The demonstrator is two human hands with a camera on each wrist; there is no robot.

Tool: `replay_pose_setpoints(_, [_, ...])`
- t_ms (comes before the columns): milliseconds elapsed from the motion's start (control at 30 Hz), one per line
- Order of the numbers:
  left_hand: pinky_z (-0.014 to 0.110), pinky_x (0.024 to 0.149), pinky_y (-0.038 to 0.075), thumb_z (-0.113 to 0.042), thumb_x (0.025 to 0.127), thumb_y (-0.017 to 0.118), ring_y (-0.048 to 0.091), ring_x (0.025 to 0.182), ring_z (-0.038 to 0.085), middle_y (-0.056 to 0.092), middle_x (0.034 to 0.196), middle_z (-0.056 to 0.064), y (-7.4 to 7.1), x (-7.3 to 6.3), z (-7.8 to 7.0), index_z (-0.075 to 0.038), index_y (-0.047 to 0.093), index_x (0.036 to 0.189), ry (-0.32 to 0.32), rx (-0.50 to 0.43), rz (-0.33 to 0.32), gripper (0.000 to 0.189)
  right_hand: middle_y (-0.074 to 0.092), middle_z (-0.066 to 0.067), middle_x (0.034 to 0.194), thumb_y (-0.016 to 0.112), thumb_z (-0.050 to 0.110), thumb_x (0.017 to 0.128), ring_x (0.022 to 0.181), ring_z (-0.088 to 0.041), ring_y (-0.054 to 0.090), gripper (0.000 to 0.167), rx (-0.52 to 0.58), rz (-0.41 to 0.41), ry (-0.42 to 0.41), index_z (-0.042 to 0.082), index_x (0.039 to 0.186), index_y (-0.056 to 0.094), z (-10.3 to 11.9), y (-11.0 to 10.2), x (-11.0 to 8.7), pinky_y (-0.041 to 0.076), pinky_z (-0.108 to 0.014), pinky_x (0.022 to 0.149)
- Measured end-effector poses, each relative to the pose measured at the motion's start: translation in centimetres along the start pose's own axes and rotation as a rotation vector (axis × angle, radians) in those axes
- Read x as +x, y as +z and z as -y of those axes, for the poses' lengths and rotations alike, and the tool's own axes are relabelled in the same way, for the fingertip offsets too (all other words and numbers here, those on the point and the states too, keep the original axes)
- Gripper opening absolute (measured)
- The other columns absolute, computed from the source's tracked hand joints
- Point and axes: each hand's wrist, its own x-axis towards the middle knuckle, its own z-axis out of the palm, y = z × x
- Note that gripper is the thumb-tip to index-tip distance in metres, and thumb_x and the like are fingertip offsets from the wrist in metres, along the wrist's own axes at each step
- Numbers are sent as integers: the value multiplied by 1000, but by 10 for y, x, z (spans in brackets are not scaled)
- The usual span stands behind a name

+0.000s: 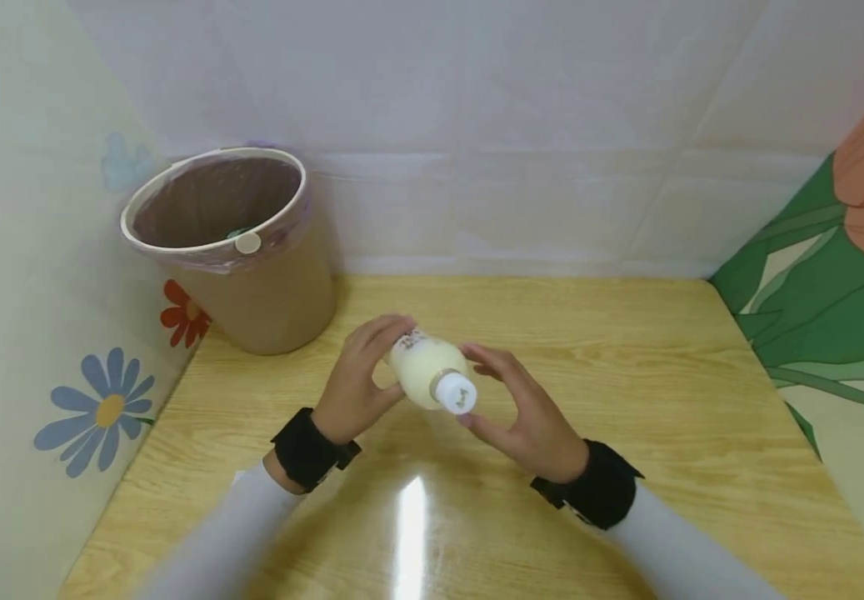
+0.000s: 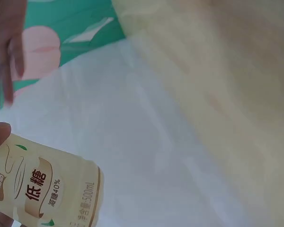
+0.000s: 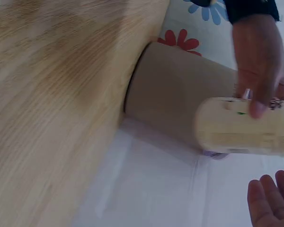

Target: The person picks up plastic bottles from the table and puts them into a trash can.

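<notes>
A pale cream bottle (image 1: 418,365) with a white cap (image 1: 457,393) is held tilted over the table, its cap end toward the right and the wearer. My left hand (image 1: 360,379) grips it around the body from the left, thumb on the near side. Printed labelling with brown characters shows on the bottle (image 2: 61,184) in the left wrist view. Close by the cap, my right hand (image 1: 540,421) has its thumb and fingers spread. The right wrist view shows these fingers (image 3: 270,201) apart from the bottle.
A beige bin (image 1: 274,300) with a thin plastic liner stands at the back left of the wooden table (image 1: 626,375), something dark green just visible inside. A white-covered wall (image 1: 551,150) closes off the back. Flower-printed panels (image 1: 836,292) border the sides.
</notes>
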Motion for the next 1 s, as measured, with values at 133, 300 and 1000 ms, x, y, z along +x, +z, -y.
replay_pose_setpoints(133, [51, 109, 38, -6, 69, 88, 50, 128, 35, 55, 137, 17, -35, 24, 1, -7, 54, 138, 59, 58, -110, 77, 45, -7, 149, 74, 3, 86, 137, -19, 44, 72, -54, 13, 24, 10, 150, 39, -9, -5, -7, 40, -26, 113])
replay_pose_setpoints(300, [42, 108, 37, -2, 69, 86, 50, 125, 36, 56, 133, 20, -86, 53, 1, -5, 56, 134, 79, 116, -270, 71, 44, -8, 150, 72, 5, 89, 139, -21, 42, 66, -142, 33, 44, 13, 148, 43, -22, -13, -20, 32, -17, 116])
replay_pose_setpoints(1000, [44, 116, 33, -32, 88, 72, 38, 130, 16, 46, 142, 6, -209, 116, 84, -27, 40, 151, -697, 233, -203, 71, 52, -12, 140, 68, -2, 90, 133, -18, 47, 50, -182, 13, 106, 12, 137, 55, -34, -35, -49, 33, -10, 110])
